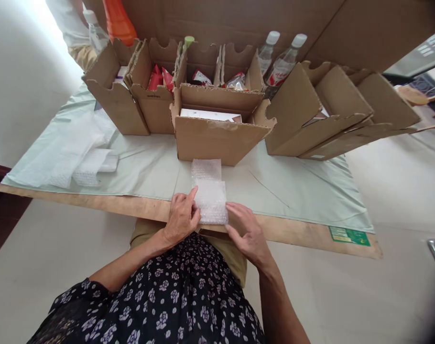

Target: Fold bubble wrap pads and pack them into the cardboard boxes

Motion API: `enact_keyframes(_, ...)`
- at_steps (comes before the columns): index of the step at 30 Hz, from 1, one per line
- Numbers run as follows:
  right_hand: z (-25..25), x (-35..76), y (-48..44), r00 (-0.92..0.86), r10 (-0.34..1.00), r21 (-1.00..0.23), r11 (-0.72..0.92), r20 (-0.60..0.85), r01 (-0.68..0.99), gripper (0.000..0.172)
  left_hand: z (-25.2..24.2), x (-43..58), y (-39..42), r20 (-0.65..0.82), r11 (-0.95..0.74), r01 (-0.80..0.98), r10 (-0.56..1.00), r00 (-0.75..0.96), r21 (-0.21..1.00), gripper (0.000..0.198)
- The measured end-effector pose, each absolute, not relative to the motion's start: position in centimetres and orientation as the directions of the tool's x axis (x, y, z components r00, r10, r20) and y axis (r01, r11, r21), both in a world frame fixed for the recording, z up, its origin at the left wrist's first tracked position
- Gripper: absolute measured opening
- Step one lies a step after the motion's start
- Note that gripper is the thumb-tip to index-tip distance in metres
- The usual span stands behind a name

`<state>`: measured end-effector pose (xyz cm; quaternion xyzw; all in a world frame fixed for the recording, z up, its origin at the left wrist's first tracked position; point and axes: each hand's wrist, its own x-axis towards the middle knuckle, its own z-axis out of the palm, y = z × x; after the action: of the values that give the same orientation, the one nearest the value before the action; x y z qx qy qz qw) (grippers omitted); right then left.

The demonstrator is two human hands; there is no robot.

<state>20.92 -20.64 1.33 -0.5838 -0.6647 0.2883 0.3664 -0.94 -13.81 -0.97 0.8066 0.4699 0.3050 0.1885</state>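
Note:
In front of me a folded piece of bubble wrap (211,203) lies flat at the table's near edge, with a narrower flap reaching toward the boxes. My left hand (182,215) rests at its left side, index finger stretched along the edge, thumb apart and the other fingers curled. On the opposite side, my right hand (249,234) has its thumb and fingers spread, the fingertips at the wrap's right edge. Neither hand visibly grips it. Whether anything lies inside the folded wrap cannot be made out.
A cardboard box (221,141) holding flat white boxes stands just beyond the wrap. Behind it are several cardboard bins (135,112) with red packets. More bins (321,114) stand at right, bottles (284,67) behind. Loose bubble wrap (84,153) lies on the left.

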Motion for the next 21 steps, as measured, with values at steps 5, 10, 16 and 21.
enact_keyframes(5, -0.5, 20.3, -20.5, -0.232, 0.955, -0.515, 0.295, 0.185, 0.804, 0.038, -0.7, -1.3, -13.8, 0.334, -0.504, 0.655, 0.863, 0.379, 0.562, 0.059)
enact_keyframes(10, -0.3, 19.9, -19.8, -0.226, 0.943, -0.476, 0.319, 0.244, 0.819, 0.031, 1.0, -2.8, -14.6, 0.413, -0.584, 0.637, 0.81, 0.417, 0.503, 0.039)
enact_keyframes(16, 1.4, 19.7, -17.9, -0.229, 0.955, -0.569, 0.297, 0.189, 0.767, 0.028, 0.8, -2.7, -15.1, 0.404, -0.584, 0.504, 0.809, 0.428, 0.636, 0.02)
enact_keyframes(21, 1.2, 19.4, -18.2, -0.047, 0.903, -0.49, 0.274, 0.427, 0.827, 0.028, -0.2, -2.0, -13.8, 0.316, -0.485, 0.615, 0.874, 0.37, 0.622, 0.023)
